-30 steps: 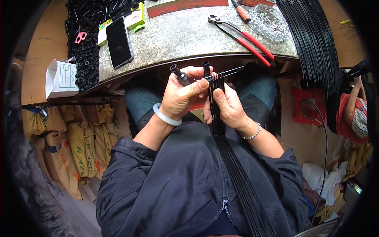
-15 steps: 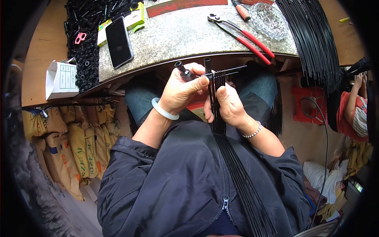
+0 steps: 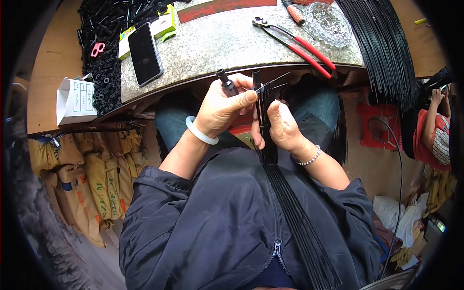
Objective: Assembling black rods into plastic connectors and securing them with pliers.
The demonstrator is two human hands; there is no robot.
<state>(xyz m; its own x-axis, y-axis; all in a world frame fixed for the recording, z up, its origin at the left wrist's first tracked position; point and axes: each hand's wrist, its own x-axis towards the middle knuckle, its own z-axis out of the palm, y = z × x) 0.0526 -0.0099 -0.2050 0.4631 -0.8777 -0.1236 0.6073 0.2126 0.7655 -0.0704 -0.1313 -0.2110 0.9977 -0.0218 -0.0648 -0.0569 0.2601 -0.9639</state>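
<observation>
A dark bundle of thin black rods [image 3: 302, 220], which look like umbrella ribs, runs from my hands down over my jacket. My right hand [image 3: 285, 126] is closed round the bundle's upper part, with the thumb raised along its right side. My left hand [image 3: 223, 104] grips a black tubular fitting [image 3: 227, 83] that sticks up out of the fist. Its thumb also presses thin crossing rods [image 3: 276, 81] against the top of the bundle. Between the hands a black tube [image 3: 256, 76] stands upright at the bundle's left edge. My left fingers are partly hidden.
On the stone-topped table [image 3: 217, 43] lie a phone [image 3: 145, 54], red-handled cutters [image 3: 295, 46], a glass dish [image 3: 329, 24] and pink scissors [image 3: 98, 49]. Black fittings pile up at left; more black rods [image 3: 382, 53] overhang at right. Sacks [image 3: 79, 203] stand on the floor. Another person [image 3: 435, 125] sits at far right.
The thin crossing rods have tilted, their right ends now pointing higher. My left hand has turned slightly with the fitting, and my right thumb has moved up a little.
</observation>
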